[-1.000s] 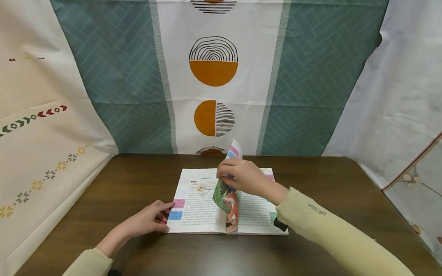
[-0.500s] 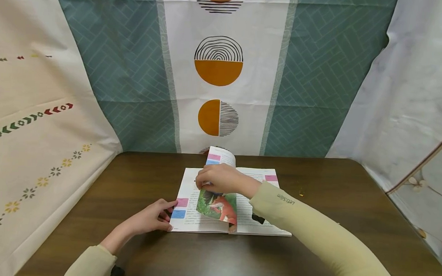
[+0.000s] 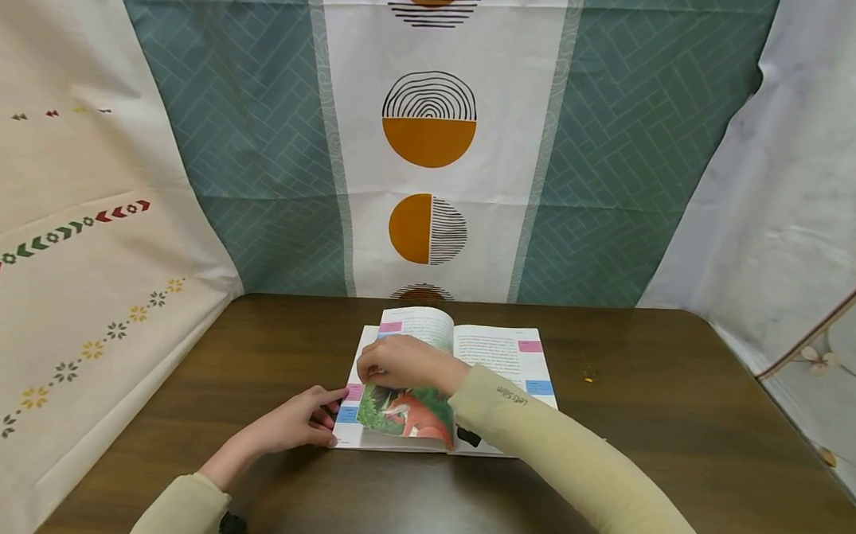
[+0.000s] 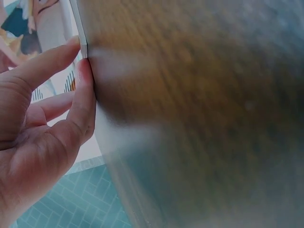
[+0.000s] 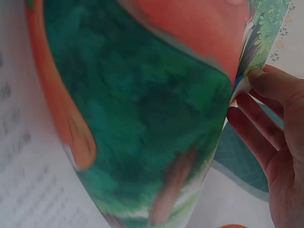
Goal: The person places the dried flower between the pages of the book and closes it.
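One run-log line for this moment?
book: open on table | left hand: touches book's left edge | right hand: pinches page | page: raised over left side

Pale yellow right sleeve [image 3: 571, 444], lower right, dark lettering [image 3: 512, 396] by the cuff [image 3: 470, 388]; matching left sleeve [image 3: 179, 513], lower left; black wrist pieces [image 3: 468, 437].

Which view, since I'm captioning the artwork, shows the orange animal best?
The head view: it shows most of the orange animal on the lifted page. Right wrist shows only cropped parts; left wrist, nothing recognisable.
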{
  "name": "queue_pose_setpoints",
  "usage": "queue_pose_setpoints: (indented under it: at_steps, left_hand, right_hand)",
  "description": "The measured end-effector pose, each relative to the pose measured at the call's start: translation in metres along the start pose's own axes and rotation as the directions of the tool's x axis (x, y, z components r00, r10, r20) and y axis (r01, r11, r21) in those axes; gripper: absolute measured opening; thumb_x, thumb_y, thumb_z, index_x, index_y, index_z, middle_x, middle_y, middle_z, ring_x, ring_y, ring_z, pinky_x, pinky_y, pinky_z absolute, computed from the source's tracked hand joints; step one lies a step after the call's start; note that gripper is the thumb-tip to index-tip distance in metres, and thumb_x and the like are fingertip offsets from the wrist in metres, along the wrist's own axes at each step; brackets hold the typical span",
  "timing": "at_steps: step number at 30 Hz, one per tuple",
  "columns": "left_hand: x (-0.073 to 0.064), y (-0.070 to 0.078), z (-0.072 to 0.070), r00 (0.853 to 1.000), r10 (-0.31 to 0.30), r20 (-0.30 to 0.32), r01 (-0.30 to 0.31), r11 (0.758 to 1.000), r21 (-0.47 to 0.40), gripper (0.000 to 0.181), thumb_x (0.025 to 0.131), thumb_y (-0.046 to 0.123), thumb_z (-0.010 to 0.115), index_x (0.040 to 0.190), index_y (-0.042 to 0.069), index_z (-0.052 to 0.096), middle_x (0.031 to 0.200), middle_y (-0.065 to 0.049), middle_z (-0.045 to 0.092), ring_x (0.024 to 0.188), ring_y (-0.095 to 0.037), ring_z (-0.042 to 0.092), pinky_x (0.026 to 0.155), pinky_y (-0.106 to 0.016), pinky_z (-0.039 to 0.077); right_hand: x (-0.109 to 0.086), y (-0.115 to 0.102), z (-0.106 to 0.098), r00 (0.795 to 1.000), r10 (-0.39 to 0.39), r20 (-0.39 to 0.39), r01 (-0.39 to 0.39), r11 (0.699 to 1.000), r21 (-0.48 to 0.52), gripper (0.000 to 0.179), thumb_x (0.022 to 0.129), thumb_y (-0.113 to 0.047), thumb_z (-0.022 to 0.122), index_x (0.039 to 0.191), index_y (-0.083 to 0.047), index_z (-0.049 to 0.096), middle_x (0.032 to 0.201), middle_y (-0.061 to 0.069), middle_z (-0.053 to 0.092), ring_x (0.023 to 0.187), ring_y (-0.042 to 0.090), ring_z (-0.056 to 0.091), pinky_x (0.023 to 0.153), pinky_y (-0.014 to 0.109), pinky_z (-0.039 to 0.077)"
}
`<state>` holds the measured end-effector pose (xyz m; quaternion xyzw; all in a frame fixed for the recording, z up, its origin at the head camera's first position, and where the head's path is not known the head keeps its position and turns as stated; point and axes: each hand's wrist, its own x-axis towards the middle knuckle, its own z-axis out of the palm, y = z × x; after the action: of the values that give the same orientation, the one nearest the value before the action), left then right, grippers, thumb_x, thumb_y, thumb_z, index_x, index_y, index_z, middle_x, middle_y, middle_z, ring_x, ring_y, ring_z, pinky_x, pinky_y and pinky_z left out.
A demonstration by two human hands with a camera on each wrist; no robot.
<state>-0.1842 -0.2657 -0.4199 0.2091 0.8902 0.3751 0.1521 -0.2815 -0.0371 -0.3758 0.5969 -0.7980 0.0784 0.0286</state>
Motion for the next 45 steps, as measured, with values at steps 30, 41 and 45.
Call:
queue_pose_setpoints:
  at_steps: [30,41,45]
  left_hand:
    - [-0.001,-0.002,0.0,1.0,0.008,0.009,-0.008,1.0,-0.021,0.077,0.084,0.012,0.077,0.145,-0.014,0.037,0.11,-0.015,0.05,0.093,-0.012,0.054,0.074,-0.018,0.05]
    - [-0.001,-0.002,0.0,1.0,0.001,0.014,-0.001,1.0,-0.025,0.078,0.084,0.011,0.077,0.144,-0.016,0.035,0.11,-0.015,0.05,0.093,-0.012,0.054,0.074,-0.019,0.051]
    - [0.0,-0.002,0.0,1.0,-0.004,0.018,0.004,1.0,-0.021,0.078,0.084,0.011,0.077,0.144,-0.016,0.035,0.11,-0.015,0.05,0.094,-0.013,0.055,0.074,-0.019,0.051]
  right_hand:
    - [0.019,-0.003,0.043,0.993,0.12,0.017,-0.121,0.991,0.051,0.009,0.09,-0.018,0.071,0.093,-0.023,0.078,0.093,-0.012,0.074,0.08,-0.002,0.061,0.075,0.012,0.047]
    - [0.015,-0.005,0.041,0.984,0.17,0.052,-0.173,0.983,0.059,0.007,0.089,-0.022,0.074,0.094,-0.022,0.079,0.097,-0.009,0.074,0.085,0.0,0.063,0.078,0.014,0.048]
    - [0.012,-0.006,0.039,0.979,0.184,0.082,-0.19,0.979,0.072,0.01,0.089,-0.021,0.073,0.098,-0.021,0.078,0.1,-0.009,0.073,0.085,0.0,0.061,0.079,0.014,0.047]
